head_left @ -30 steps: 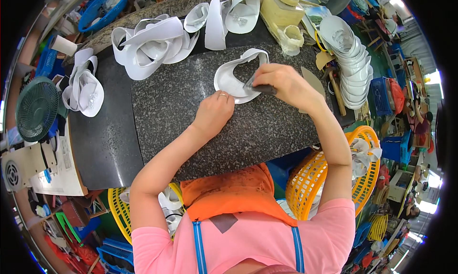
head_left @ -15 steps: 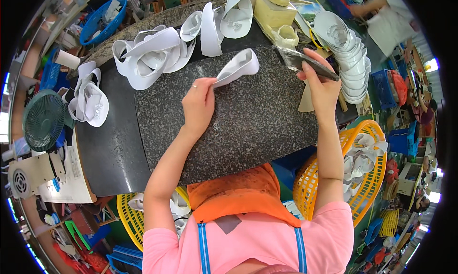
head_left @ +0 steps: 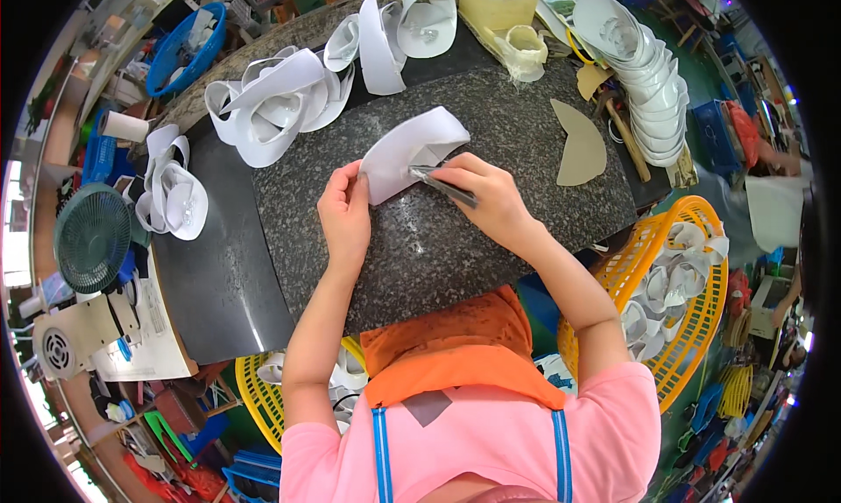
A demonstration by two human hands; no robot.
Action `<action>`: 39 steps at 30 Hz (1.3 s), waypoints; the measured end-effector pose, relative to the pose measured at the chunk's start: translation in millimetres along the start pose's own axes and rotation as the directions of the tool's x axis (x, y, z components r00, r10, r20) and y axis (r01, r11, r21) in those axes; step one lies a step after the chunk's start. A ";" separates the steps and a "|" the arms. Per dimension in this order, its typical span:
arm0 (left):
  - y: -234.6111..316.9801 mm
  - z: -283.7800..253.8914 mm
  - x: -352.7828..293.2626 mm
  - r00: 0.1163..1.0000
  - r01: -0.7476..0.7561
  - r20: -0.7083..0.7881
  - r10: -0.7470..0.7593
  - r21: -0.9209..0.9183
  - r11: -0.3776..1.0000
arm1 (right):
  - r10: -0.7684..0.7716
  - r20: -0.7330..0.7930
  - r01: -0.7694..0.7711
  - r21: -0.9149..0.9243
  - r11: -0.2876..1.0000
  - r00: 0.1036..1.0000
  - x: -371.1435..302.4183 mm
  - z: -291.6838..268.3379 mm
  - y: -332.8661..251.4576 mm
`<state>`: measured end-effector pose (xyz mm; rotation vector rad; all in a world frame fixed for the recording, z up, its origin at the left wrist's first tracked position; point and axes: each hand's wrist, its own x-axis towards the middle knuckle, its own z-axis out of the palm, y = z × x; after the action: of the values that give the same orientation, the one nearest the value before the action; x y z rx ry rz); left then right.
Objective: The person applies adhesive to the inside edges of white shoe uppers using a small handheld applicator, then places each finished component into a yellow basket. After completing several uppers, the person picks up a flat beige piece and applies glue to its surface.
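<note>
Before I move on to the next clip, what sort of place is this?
Most likely a factory workshop, perhaps for footwear: the left hand holds a white curved piece, a nested stack of white pieces is at the right, and a yellow plastic basket holds more.

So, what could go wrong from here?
Perhaps two things. The flat tool in the right hand meets the white piece, so a slip might mark it, or catch the left hand pinching its near left end. And the curved row of nested white pieces on the right could slide if bumped.
</note>
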<state>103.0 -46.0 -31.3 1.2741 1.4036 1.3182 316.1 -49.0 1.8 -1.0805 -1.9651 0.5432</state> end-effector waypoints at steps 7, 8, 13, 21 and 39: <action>12.2 2.7 13.4 0.997 0.074 0.014 -0.072 -0.101 0.992 | 0.065 -0.001 -0.061 -0.390 0.919 0.998 14.5 -10.1 27.6; 18.2 3.5 14.8 0.988 0.148 0.050 -0.143 -0.107 0.983 | 0.015 0.008 -0.011 -0.375 0.927 1.000 15.6 -11.5 26.3; 61.7 -4.4 16.5 0.986 0.064 0.163 -0.036 -0.172 0.983 | 0.033 0.226 -0.015 -0.081 0.997 0.974 17.1 -13.1 8.1; 62.2 32.9 118.3 0.959 -0.162 0.278 0.063 0.350 0.923 | 0.012 0.205 0.026 -0.184 0.983 0.979 23.6 0.0 11.7; 55.0 33.6 155.3 0.836 -0.483 0.518 0.181 0.538 0.691 | -0.181 -0.433 0.098 -0.208 0.973 0.883 25.8 -35.6 45.0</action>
<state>118.1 109.5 30.7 2.2456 1.3773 0.6647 359.3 -3.3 3.2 -1.0509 -1.6803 0.0225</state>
